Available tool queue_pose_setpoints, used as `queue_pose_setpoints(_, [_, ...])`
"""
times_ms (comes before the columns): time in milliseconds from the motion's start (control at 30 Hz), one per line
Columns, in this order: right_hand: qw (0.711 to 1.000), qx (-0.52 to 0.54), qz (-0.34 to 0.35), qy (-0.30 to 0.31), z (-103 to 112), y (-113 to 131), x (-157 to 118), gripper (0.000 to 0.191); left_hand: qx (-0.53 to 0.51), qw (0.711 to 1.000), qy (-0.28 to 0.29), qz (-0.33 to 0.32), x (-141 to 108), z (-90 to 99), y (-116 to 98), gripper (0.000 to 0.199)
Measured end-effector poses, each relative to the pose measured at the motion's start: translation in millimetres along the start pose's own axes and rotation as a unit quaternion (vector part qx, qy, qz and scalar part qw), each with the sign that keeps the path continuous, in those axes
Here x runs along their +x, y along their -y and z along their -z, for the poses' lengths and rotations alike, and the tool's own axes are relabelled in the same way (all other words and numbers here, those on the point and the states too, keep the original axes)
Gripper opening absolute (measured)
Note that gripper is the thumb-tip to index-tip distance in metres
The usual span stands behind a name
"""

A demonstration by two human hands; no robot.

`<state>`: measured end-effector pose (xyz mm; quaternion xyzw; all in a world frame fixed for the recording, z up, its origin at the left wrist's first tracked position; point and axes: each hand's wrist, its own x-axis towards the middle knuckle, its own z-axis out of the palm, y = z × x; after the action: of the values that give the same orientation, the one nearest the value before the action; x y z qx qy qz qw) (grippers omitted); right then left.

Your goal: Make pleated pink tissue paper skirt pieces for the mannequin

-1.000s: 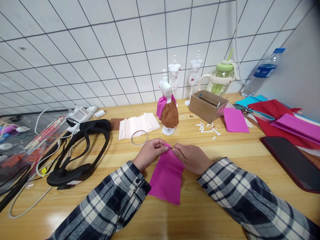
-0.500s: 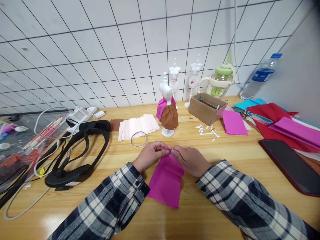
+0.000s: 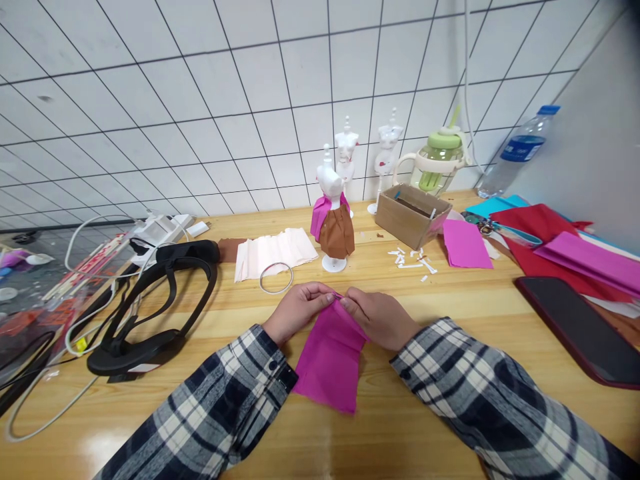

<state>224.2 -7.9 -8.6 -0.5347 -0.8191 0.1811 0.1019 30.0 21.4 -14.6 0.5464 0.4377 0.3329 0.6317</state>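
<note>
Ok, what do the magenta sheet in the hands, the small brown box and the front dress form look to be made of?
Magenta sheet: matte crepe paper or thin cloth; soft folds and a slightly uneven edge leave it open.
Brown box: probably cardboard, dull, with thin flat walls.
Front dress form: likely plastic, going by its smooth white, moulded-looking surface.

- Left hand point(image 3: 296, 312): at the top edge of the magenta sheet point(image 3: 330, 373), thumb and forefinger pinching it, the fingers bent.
- Right hand point(image 3: 387, 321): at that same edge, just beside the left — thumb pointing inward, the other fingers curled and mostly hidden.
- Left forearm point(image 3: 215, 403): plaid-sleeved, slanting up from below and left of the sheet.
- Right forearm point(image 3: 485, 390): plaid-sleeved too, slanting in from the sheet's right — hands angled towards each other.
</note>
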Motion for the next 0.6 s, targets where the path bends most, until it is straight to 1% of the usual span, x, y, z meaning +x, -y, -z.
queue_pose_setpoints(300, [1.0, -0.01, -0.006, -0.001, -1.4, 0.3, 0.7, 0.04, 0.024, 1.0, -0.004, 0.001, -1.4, 0.1, -0.7, 0.034])
queue_pose_setpoints(467, [0.999, -0.032, -0.009, -0.006, -3.5, 1.3, 1.7, 0.04, 0.023, 1.0, 0.0, -0.001, -1.8, -0.8, -0.8, 0.036])
queue_pose_setpoints(600, [1.0, -0.025, -0.012, -0.002, -1.5, 3.6, 0.8, 0.041, 0.023, 1.0, 0.004, -0.001, -1.9, -1.5, -0.6, 0.036])
